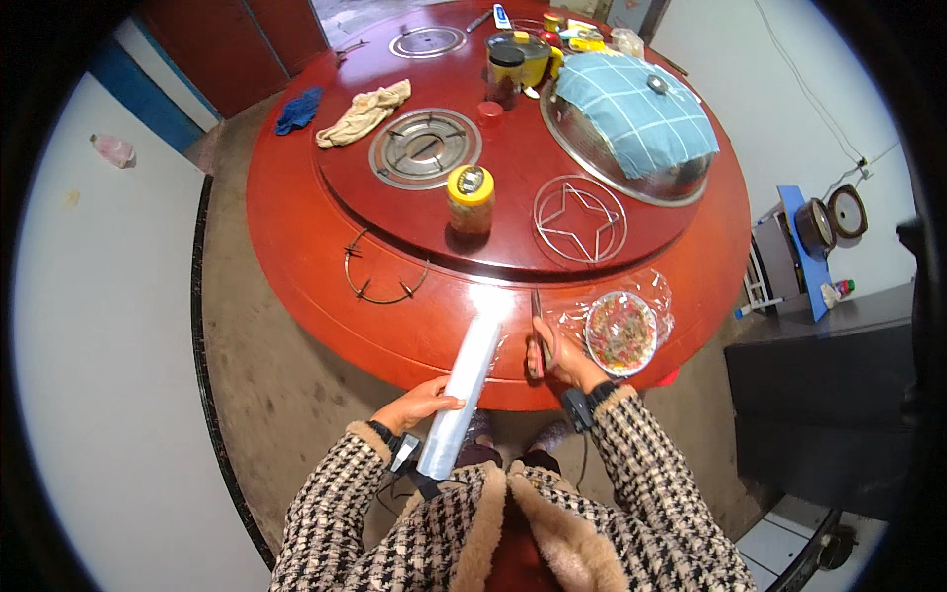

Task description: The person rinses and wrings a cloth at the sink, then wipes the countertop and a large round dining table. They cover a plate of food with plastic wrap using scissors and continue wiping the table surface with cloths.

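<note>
My left hand (420,404) grips a roll of clear plastic film (464,396), which slants from my lap up over the front edge of the table. In my right hand (564,359) is a pair of scissors (541,333), blades pointing away from me. Just right of that hand a patterned bowl of food (621,332) sits on the round red table (414,348). Loose crumpled cling film (655,292) lies around the far side of the bowl. I cannot tell whether film covers its top.
On the raised turntable (510,251) stand a yellow-lidded jar (470,198), a star-shaped wire trivet (580,220) and a metal dome under a blue checked cloth (629,111). A wire ring stand (386,296) lies left. Farther back are a pitcher (529,66), a dark-lidded jar (505,78) and a beige cloth (364,113).
</note>
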{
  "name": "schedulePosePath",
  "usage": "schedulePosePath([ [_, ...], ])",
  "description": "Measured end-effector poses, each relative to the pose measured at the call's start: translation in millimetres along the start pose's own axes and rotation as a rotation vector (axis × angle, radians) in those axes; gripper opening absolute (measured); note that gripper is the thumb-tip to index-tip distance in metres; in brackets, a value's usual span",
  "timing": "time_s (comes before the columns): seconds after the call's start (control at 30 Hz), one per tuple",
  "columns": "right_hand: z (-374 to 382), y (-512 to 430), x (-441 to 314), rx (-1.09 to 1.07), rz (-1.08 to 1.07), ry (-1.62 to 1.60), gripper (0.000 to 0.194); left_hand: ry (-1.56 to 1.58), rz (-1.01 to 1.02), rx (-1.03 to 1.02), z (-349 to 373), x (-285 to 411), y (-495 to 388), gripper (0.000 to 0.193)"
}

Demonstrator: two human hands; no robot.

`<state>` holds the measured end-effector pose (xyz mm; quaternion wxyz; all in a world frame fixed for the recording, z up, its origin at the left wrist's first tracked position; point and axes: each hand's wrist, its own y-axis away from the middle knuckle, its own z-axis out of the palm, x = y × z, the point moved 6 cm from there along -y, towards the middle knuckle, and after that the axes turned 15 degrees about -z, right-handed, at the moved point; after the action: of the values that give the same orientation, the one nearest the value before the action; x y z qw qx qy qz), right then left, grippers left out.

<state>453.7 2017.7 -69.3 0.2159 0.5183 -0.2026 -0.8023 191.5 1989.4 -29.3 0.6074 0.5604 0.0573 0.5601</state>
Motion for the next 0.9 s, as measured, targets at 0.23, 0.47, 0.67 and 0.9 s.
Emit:
schedulePosePath([
  [0.23,61.7,31.6,17.4,-0.42,0.199,0.252,0.04,0.156,0.237,0.431,-110.0,51.5,23.3,0.051],
  [0.47,49.2,-58.3,-83.9,0.279,-0.442,0.92,0.046,0.054,0.303,0.786,-199.6,164.9,1.5,0.046],
  [0.67,59.0,-93.5,-125.3,0.381,-0.79,1.283,0.031,-0.21,0.388,1.156,-258.7,225.9,-41.3,0.054],
  [0.9,75.7,-86.5,-129.5,0.613,-0.709,1.316,0.043,-0.58,0.348,1.295,-262.2,252.5,-42.7,0.065],
])
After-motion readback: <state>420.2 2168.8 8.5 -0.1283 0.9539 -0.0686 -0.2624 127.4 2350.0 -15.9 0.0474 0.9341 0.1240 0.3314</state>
